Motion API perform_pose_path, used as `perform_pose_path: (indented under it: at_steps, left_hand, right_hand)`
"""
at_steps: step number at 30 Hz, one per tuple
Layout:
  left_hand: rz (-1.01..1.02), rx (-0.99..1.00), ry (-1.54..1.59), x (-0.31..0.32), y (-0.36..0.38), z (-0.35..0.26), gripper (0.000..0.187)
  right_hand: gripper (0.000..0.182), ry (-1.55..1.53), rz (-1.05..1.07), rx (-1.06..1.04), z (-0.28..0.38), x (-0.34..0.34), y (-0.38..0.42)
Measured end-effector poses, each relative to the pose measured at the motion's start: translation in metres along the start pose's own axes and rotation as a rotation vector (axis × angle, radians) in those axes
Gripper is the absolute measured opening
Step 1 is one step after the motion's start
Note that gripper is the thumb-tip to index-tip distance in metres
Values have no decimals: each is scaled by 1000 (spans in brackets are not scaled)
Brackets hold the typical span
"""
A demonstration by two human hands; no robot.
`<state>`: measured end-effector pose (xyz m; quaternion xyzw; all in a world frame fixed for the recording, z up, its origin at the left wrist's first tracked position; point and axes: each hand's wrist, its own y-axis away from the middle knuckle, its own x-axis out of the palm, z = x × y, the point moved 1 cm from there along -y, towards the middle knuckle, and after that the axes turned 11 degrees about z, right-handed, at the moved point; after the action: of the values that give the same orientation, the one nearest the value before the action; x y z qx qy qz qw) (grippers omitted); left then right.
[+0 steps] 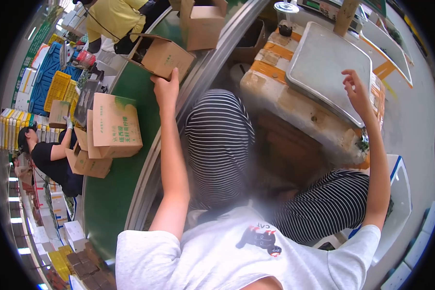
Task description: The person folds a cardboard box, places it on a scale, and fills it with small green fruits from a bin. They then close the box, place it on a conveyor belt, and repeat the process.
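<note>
The box (168,59) sits askew on the green belt (108,208), just past the left hand (166,88) and away from the body, its open end toward the belt's far side; foreshortening leaves its long axis unclear. The left hand is much the nearer: its fingers touch the box's near edge, thumb and forefinger somewhat spread, though whether they grip it I cannot tell. The right hand (355,91), well apart, is over the grey tray (324,58), fingers loosely parted, holding nothing visible
</note>
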<state>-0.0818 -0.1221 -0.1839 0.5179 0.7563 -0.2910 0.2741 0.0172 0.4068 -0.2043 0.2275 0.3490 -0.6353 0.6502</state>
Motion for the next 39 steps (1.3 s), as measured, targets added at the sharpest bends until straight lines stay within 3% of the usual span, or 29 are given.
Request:
perform_pose_path:
  at_steps: [2,4,5,6,8,9,11,12,13,14,15,16,19,22,24,25,27,28,29,31,32,33,35,36,39]
  left_hand:
    - [-8,116,17,7,-8,25,78]
    - [-15,-11,-87,4,1,26,77]
    - [-125,113,-99,-5,22,10,69]
    - [-227,277,101,-11,55,-14,54]
    - [-219,510,198,-20,135,-71,34]
    - [-74,676,326,-13,171,-86,28]
    - [479,706,360,19,232,-102,19]
    - [756,610,373,50,253,-103,19]
    - [945,380,520,92,275,-86,25]
    - [926,174,454,127,291,-72,31]
    - [780,269,294,163,300,-48,35]
    - [631,356,139,195,305,-25,40]
    - [721,-118,293,235,287,17,54]
    - [993,-472,321,246,265,38,54]
    - [957,-659,451,217,284,9,59]
    - [971,-682,498,219,292,10,70]
    - [1102,-631,573,211,304,7,70]
    - [1165,-480,502,185,299,-16,67]
    - [1091,-241,607,174,296,-16,57]
    - [1157,-166,797,85,263,-97,50]
    - [1109,12,861,61,250,-126,47]
    - [1050,180,920,46,241,-148,43]
    - [971,331,995,43,227,-188,43]
    - [935,430,1027,47,216,-208,43]
    - [1157,218,1311,83,192,-237,38]
  right_hand:
    - [21,112,18,-92,19,3,3]
    - [19,208,84,-143,41,6,9]
    - [19,244,121,-177,53,10,13]
    - [18,200,142,-241,67,18,17]
    - [14,169,357,-270,79,39,23]
    - [13,151,462,-313,84,53,28]
    - [14,210,786,-167,76,87,43]
    - [17,251,922,-84,69,102,53]
    - [20,294,1053,0,61,119,62]
    - [24,372,1187,80,51,135,73]
    - [32,453,1316,164,40,148,83]
    - [37,434,1261,180,32,156,94]
    - [63,337,1137,227,16,162,112]
    - [52,233,915,179,3,165,127]
    - [41,268,1048,63,0,172,132]
    - [37,279,1115,7,10,172,133]
    - [31,96,1131,-26,44,157,117]
    - [29,26,1122,-50,67,134,96]
    - [27,-36,1033,-70,93,104,80]
    - [28,-266,816,-112,145,40,66]
    - [28,-433,691,-134,162,18,63]
    - [29,-448,600,-220,172,8,59]
    - [31,-479,405,-401,189,-4,52]
    - [33,-534,308,-370,189,-5,48]
    - [34,-618,65,-280,168,-5,32]
